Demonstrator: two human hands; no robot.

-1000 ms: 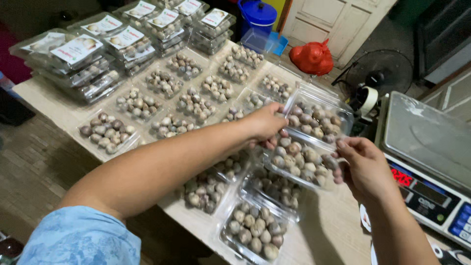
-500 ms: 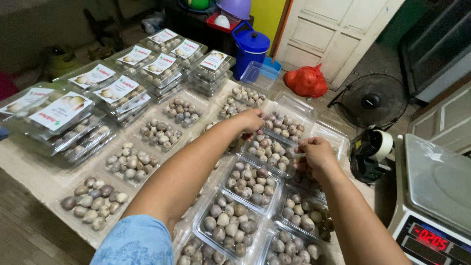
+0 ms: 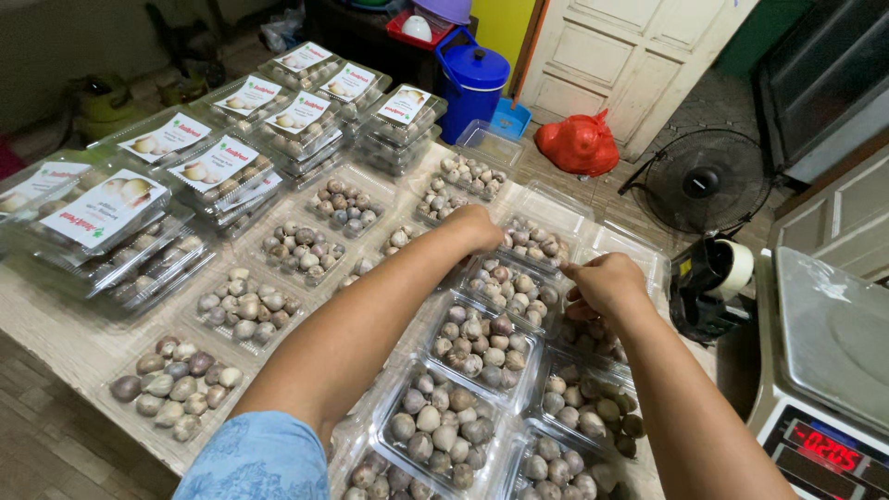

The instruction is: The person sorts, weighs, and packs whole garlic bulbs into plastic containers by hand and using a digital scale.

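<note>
My left hand [image 3: 477,227] reaches across the table and grips the far left edge of a clear plastic tray of small brownish bulbs [image 3: 505,282]. On the tray's right edge, my right hand [image 3: 602,282] pinches the rim with closed fingers. The tray sits low among several other open trays of the same bulbs [image 3: 463,343] on the pale table [image 3: 65,343]. Part of the tray's rim is hidden under both hands.
Stacks of closed, labelled clear trays [image 3: 218,167] fill the table's back left. A blue lidded bucket [image 3: 472,74], a red plastic bag [image 3: 579,143] and a floor fan [image 3: 699,181] stand beyond. A tape dispenser [image 3: 713,273] and a digital scale [image 3: 824,370] are at the right.
Both hands have carried the tray away from the scale and further across the table, down among the other trays. The view has tilted up and to the left.
</note>
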